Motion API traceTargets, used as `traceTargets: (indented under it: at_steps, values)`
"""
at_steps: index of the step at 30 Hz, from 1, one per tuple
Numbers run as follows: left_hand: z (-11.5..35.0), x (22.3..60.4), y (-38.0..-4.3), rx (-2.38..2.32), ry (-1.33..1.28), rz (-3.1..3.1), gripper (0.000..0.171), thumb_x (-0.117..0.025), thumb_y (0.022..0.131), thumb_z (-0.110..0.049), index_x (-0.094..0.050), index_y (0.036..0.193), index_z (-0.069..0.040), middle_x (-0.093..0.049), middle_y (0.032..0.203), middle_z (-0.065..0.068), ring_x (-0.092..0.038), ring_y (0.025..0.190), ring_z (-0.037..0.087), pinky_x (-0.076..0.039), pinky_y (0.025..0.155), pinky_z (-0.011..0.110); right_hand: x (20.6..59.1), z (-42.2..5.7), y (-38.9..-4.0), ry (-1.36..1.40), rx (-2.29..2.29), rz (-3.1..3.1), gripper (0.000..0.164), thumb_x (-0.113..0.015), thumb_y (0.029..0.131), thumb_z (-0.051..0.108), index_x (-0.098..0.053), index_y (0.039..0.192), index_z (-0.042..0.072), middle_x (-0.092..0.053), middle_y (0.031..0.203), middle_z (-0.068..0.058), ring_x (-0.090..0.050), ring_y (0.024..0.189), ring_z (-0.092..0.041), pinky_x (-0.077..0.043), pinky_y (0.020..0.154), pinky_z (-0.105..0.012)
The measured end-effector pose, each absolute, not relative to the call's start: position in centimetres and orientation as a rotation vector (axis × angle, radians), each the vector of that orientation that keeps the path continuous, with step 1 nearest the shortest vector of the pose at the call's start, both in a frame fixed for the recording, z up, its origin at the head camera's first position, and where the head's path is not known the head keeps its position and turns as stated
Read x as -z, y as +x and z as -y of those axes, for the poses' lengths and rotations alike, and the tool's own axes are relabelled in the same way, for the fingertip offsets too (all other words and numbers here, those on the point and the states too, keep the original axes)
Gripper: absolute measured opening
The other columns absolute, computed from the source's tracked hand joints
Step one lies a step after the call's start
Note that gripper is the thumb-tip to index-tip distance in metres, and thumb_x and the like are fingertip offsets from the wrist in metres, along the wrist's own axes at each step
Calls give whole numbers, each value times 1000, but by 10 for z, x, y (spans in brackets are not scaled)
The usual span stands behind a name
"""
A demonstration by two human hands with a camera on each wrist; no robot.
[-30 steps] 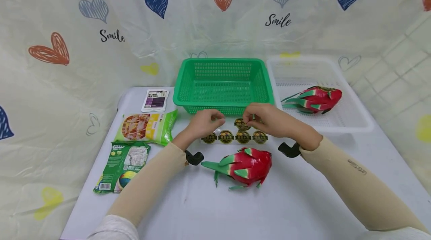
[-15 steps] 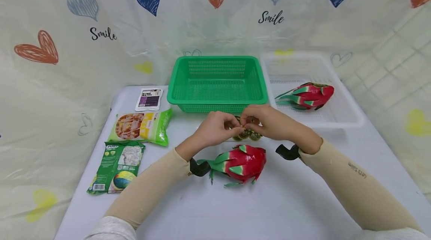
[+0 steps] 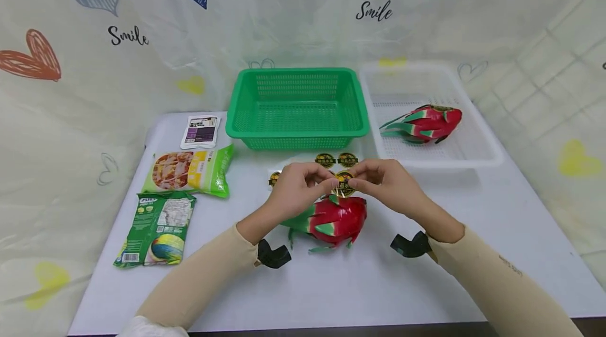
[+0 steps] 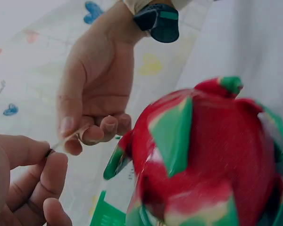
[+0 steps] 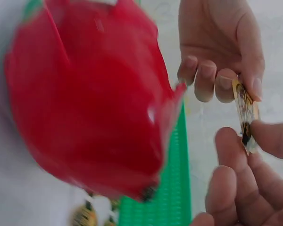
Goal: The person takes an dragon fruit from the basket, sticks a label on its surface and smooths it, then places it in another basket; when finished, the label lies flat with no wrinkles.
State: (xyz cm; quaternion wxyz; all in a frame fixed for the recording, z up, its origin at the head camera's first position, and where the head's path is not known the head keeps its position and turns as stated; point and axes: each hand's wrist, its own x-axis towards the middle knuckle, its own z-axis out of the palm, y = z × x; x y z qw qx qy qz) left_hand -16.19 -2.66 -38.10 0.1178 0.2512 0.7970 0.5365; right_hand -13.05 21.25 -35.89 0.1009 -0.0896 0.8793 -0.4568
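Note:
In the head view, a round black-and-gold sticker (image 3: pixel 344 183) on a clear backing is stretched between both hands. The left hand (image 3: pixel 299 192) pinches its left edge between thumb and forefinger; the right hand (image 3: pixel 390 190) pinches the opposite edge. Seen edge-on in the right wrist view, the sticker (image 5: pixel 245 115) looks thin and slightly bent. Just below the hands lies a red dragon fruit (image 3: pixel 340 218) with green scales, its left end partly covered by the left hand. Behind the hands, more gold stickers (image 3: pixel 347 159) lie flat on the table, partly hidden.
A green basket (image 3: pixel 303 142) stands at the back, beside a white basket (image 3: pixel 483 161) holding another dragon fruit (image 3: pixel 428 124). On the left lie a small white-and-purple packet (image 3: pixel 201 132), a yellow-green food bag (image 3: pixel 189 171) and a dark green bag (image 3: pixel 158 229).
Both hands came together over the stickers and took one up. It has moved nearer the body, to just above the dragon fruit's far edge. The head view has tilted down.

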Motion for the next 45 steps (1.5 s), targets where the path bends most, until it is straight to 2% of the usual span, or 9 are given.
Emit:
traceTargets:
  at_steps: [3, 7, 10, 13, 17, 26, 30, 34, 45]
  values:
    - [25, 378, -152, -1469, 730, -2437, 15, -75, 96, -31, -79, 89, -19, -74, 76, -9, -53, 61, 6, -41, 54, 22, 363, -215, -120, -159, 1442, -2532, 19, -76, 97, 23, -75, 110, 9, -77, 91, -11, -72, 84, -18, -59, 77, -29]
    - [20, 376, -141, -1214, 795, -2615, 22, -73, 96, -38, -78, 81, -23, -69, 67, -16, -58, 65, 2, -45, 53, 23, 366, -219, -108, -131, 1442, -2550, 17, -78, 95, 22, -77, 107, 10, -79, 88, -7, -74, 84, -16, -57, 76, -27]
    - [16, 375, -134, -1028, 841, -2691, 26, -73, 96, -41, -74, 75, -26, -61, 58, -19, -55, 58, 1, -43, 48, 23, 367, -222, -100, -119, 1380, -2587, 17, -80, 93, 23, -79, 104, 11, -80, 86, -4, -74, 81, -12, -55, 72, -26]
    - [12, 375, -128, -902, 879, -2706, 32, -72, 96, -42, -68, 68, -27, -55, 53, -18, -51, 52, 2, -39, 44, 22, 370, -223, -93, -75, 1321, -2615, 15, -82, 91, 23, -79, 98, 11, -80, 82, -6, -70, 74, -9, -52, 64, -27]
    - [8, 374, -126, -804, 894, -2697, 39, -71, 97, -41, -62, 62, -27, -52, 49, -15, -50, 49, 4, -38, 41, 23, 376, -224, -90, -16, 1286, -2625, 13, -83, 89, 23, -79, 92, 10, -79, 80, -10, -65, 68, -13, -50, 57, -28]
    - [2, 376, -128, -720, 885, -2730, 45, -70, 95, -40, -55, 55, -26, -45, 47, -14, -47, 46, 4, -34, 39, 22, 385, -224, -91, -77, 1211, -2689, 16, -82, 91, 28, -76, 86, 14, -76, 74, -8, -62, 62, -11, -45, 53, -26]
    - [1, 376, -129, -720, 890, -2731, 46, -70, 94, -38, -53, 54, -25, -43, 47, -14, -46, 46, 5, -31, 39, 21, 383, -219, -92, -130, 1180, -2778, 15, -84, 90, 25, -74, 88, 15, -72, 72, -2, -59, 57, -11, -47, 50, -26]
    - [0, 376, -129, -717, 882, -2742, 49, -70, 95, -41, -52, 53, -25, -41, 46, -14, -44, 46, 5, -29, 39, 21, 381, -214, -93, -115, 1241, -2742, 16, -84, 88, 21, -73, 93, 11, -69, 74, -2, -61, 53, -15, -53, 49, -29]
    - [-1, 379, -131, -719, 904, -2766, 60, -69, 97, -50, -48, 48, -24, -35, 42, -14, -36, 42, 3, -18, 38, 17, 381, -211, -95, -68, 1306, -2691, 14, -84, 88, 16, -73, 93, 10, -71, 74, -4, -71, 61, -25, -53, 53, -29]
